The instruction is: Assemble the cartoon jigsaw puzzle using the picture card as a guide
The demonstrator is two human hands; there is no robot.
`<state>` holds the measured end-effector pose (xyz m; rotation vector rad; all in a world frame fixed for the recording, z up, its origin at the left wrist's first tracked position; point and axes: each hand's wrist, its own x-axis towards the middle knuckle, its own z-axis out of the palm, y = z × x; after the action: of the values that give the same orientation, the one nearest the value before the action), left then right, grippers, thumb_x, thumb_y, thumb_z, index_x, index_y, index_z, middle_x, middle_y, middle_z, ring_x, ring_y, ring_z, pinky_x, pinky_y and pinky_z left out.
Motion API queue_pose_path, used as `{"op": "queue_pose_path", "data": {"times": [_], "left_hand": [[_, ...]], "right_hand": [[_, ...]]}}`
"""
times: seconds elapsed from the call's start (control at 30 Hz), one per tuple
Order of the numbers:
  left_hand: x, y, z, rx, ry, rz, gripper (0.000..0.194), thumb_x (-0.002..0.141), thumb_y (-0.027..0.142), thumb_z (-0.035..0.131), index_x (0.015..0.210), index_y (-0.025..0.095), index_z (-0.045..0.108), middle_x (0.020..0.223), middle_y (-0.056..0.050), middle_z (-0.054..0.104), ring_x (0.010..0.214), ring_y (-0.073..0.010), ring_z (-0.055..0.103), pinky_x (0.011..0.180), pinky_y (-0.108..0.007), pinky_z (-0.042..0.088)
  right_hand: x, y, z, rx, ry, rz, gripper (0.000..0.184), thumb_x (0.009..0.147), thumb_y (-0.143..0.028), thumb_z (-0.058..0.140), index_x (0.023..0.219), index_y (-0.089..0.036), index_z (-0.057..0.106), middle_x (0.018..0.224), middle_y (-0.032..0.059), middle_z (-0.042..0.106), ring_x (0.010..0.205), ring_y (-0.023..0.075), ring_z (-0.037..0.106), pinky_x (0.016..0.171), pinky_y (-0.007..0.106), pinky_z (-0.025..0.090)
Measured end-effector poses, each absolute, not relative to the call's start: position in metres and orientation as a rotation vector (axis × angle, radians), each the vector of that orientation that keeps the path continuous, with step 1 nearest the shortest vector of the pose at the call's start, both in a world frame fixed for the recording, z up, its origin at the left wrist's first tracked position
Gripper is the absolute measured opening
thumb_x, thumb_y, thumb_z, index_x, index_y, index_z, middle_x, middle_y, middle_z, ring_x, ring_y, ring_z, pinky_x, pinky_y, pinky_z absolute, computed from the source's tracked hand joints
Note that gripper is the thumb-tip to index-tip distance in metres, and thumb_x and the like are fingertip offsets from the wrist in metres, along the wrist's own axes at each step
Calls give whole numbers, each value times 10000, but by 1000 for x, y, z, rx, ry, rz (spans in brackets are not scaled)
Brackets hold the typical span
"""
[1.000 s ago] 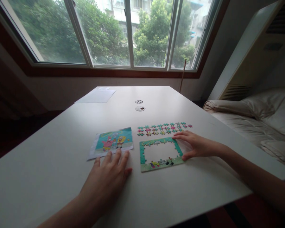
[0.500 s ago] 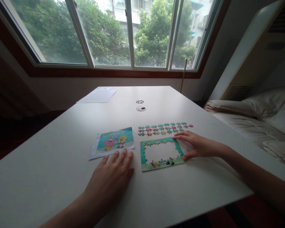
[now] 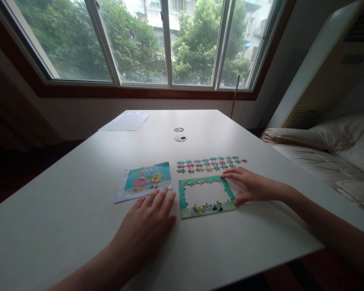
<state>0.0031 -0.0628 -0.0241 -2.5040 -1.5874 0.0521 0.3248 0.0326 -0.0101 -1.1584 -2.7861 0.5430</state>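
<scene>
A green puzzle border frame [image 3: 205, 197] lies on the white table [image 3: 79, 218], its middle unfilled. My right hand [image 3: 251, 186] rests flat against the frame's right edge, fingers stretched out, holding nothing. My left hand [image 3: 148, 226] lies open on the table, its fingertips just left of the frame's lower left corner. A cartoon reference picture [image 3: 144, 180] lies beyond my left hand. Several loose puzzle pieces [image 3: 209, 163] sit in rows behind the frame.
A sheet of paper [image 3: 125, 121] lies at the table's far left. Two round cable ports [image 3: 180, 134] sit mid-table. A bed with pale bedding [image 3: 330, 149] stands to the right, and a wide window [image 3: 157, 44] spans the back wall.
My left hand has slid to the right, off the picture's lower edge and toward the frame's left side. My right hand has stayed in place.
</scene>
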Motion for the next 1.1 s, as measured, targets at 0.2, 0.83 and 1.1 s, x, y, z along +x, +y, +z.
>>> {"op": "queue_pose_path", "data": {"times": [0.2,0.83,1.1], "left_hand": [[7,-65,-28,-2684,-1324,-16,428,874,313,501,1281,186,463,1355,-103,440,1195,-309,443,930,-451,394],[12,-71,-19,-2722,-1299,-163,347,822,253,587,1156,166,555,1221,-109,567,1095,-312,525,858,-466,464],[6,-64,-25,-2580,-1354,-174,396,876,345,485,1208,133,523,1264,-139,526,1136,-310,487,875,-455,441]], "right_hand": [[325,34,-11,-1152,-2793,516,826,657,-626,608,1315,-156,436,1333,135,434,1213,297,381,1028,434,306],[323,31,-6,-1181,-2785,603,820,652,-632,605,1322,-194,424,1364,112,387,1242,288,337,1045,424,279],[324,29,-8,-1181,-2786,598,817,653,-630,607,1322,-199,424,1358,112,393,1242,291,336,1043,428,279]]}}
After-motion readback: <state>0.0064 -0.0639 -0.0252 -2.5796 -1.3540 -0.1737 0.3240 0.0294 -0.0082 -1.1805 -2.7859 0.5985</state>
